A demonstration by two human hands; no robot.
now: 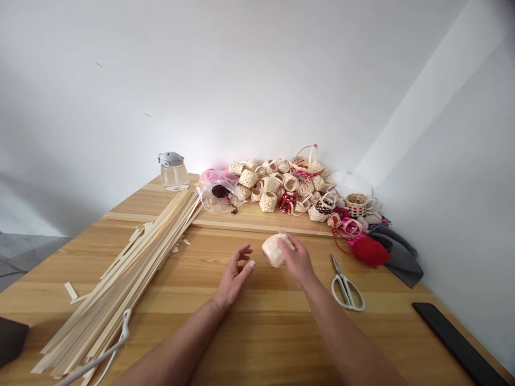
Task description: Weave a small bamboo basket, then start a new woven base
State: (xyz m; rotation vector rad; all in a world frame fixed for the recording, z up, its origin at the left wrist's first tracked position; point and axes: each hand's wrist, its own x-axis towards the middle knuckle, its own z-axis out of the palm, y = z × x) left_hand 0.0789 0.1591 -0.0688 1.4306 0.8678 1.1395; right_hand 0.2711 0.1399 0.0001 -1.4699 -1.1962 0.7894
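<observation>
A small pale woven basket (273, 251) is in my right hand (295, 260), whose fingers wrap over its right side, above the middle of the wooden table (257, 332). Just left of the basket is my left hand (236, 273), with nothing in it, its fingers slightly curled and the thumb apart from them. A small gap separates this hand from the basket. White-handled scissors (346, 287) lie to the right of my right hand, blades pointing away from me.
Many small woven baskets (268, 201) are piled by the wall, beside red yarn (370, 252) and a plastic bag (219, 195). Long wooden strips (132, 279) and a white cable (125, 324) lie left. A water bottle (174, 172) stands behind; a black object (454, 338) lies right.
</observation>
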